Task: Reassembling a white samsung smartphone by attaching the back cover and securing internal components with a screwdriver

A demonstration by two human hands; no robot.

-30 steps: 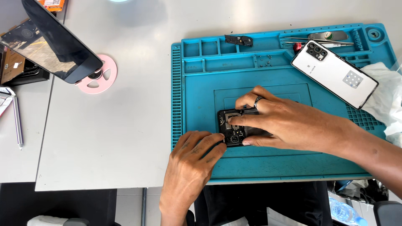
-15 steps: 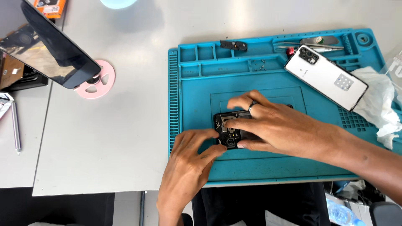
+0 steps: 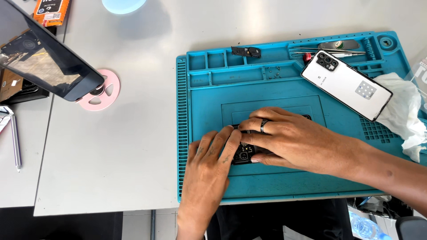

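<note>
A grey table (image 3: 111,169) is covered on its right by a teal mat (image 3: 213,111). A white phone (image 3: 347,84) is laid face down near the mat's far right corner. A small black board (image 3: 243,153) at mid-mat is pressed under the flattened left hand (image 3: 209,173) and right hand (image 3: 289,140).

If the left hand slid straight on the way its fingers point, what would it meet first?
The left hand points up and to the right, its fingertips already on the black phone part. Straight beyond lies the right hand covering that part, so it would probably meet those fingers first.
</note>
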